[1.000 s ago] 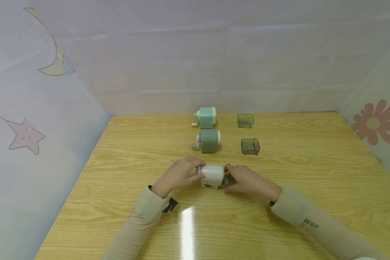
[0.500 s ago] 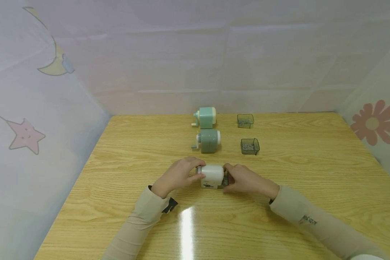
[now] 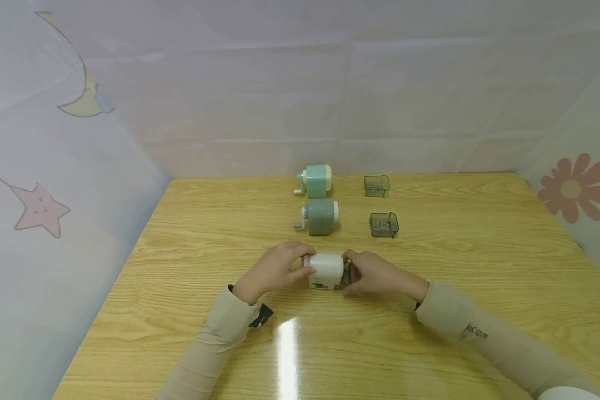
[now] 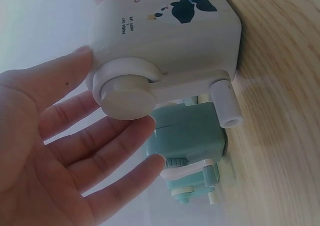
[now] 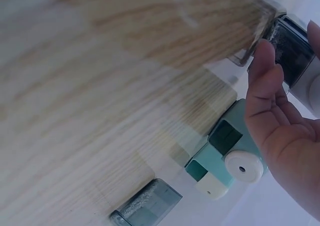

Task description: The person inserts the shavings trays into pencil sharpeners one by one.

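Note:
A white crank pencil sharpener with a panda print stands on the wooden table in front of the person. The left hand grips its crank end, thumb on the near side and index finger over the top. In the left wrist view the crank handle hangs beside the body, and the other fingers are spread loosely. On the opposite end, the right hand pinches a dark see-through shavings drawer, which sticks partly out of the sharpener. Shavings show inside that drawer in the right wrist view.
Behind the white sharpener stand a grey-green sharpener and a light teal one, cranks to the left. To their right lie two see-through drawers holding shavings, a dark one and a greenish one. A printed cloth wall borders the table.
The right hand has shifted slightly left with the drawer, so a little less of it shows outside the white sharpener. The left hand stays in place.

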`<action>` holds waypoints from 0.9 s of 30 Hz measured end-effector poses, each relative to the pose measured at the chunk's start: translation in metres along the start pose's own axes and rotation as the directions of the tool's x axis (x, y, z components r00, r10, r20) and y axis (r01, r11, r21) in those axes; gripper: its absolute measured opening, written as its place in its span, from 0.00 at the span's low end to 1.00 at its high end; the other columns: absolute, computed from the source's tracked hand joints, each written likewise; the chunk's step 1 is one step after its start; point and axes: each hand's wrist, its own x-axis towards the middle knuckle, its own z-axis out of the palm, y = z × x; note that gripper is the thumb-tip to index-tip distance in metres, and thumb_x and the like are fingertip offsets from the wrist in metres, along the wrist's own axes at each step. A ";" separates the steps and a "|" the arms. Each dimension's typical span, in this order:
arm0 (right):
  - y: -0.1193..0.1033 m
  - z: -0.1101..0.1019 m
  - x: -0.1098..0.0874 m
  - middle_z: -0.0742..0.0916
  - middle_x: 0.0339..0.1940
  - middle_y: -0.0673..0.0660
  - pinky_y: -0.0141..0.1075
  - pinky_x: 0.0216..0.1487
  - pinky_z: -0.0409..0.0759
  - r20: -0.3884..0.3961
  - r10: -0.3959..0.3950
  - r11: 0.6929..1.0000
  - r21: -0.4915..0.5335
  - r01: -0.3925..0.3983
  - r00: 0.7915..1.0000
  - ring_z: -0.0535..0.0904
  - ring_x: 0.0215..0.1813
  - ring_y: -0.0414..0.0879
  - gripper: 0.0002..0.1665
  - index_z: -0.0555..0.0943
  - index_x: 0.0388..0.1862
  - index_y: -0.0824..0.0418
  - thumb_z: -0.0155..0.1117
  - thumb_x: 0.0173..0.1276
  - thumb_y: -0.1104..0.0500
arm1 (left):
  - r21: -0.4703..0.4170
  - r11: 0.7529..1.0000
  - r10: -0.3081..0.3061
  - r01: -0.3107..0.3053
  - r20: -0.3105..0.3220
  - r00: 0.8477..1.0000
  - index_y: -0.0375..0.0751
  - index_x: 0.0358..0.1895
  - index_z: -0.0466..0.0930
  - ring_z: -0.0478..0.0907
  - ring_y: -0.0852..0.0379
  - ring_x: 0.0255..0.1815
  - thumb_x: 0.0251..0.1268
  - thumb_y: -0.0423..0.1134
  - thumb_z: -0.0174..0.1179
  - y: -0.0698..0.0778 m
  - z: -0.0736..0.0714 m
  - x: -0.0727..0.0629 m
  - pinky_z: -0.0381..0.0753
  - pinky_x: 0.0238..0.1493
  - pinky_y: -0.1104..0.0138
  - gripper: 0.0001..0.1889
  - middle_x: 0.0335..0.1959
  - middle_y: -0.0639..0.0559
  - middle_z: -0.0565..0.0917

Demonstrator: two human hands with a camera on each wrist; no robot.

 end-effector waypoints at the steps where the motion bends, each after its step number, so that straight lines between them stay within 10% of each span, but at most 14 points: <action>1: 0.000 0.000 0.000 0.78 0.21 0.46 0.29 0.22 0.73 0.001 -0.001 1.000 0.003 0.001 1.000 0.72 0.21 0.35 0.34 0.70 0.50 0.69 0.73 0.50 0.54 | 0.000 1.000 -0.001 0.001 0.000 1.000 0.39 0.50 0.76 0.77 0.56 0.44 0.60 0.45 0.60 0.000 0.000 0.000 0.77 0.44 0.64 0.18 0.45 0.48 0.80; 27: -0.001 0.004 0.003 0.77 0.20 0.46 0.29 0.20 0.72 -0.015 -0.032 0.999 0.005 0.032 0.999 0.71 0.20 0.35 0.29 0.71 0.44 0.67 0.73 0.50 0.53 | 0.002 1.000 -0.009 0.009 -0.001 1.000 0.37 0.48 0.77 0.77 0.56 0.42 0.59 0.43 0.60 0.004 0.001 0.001 0.77 0.42 0.65 0.17 0.44 0.47 0.81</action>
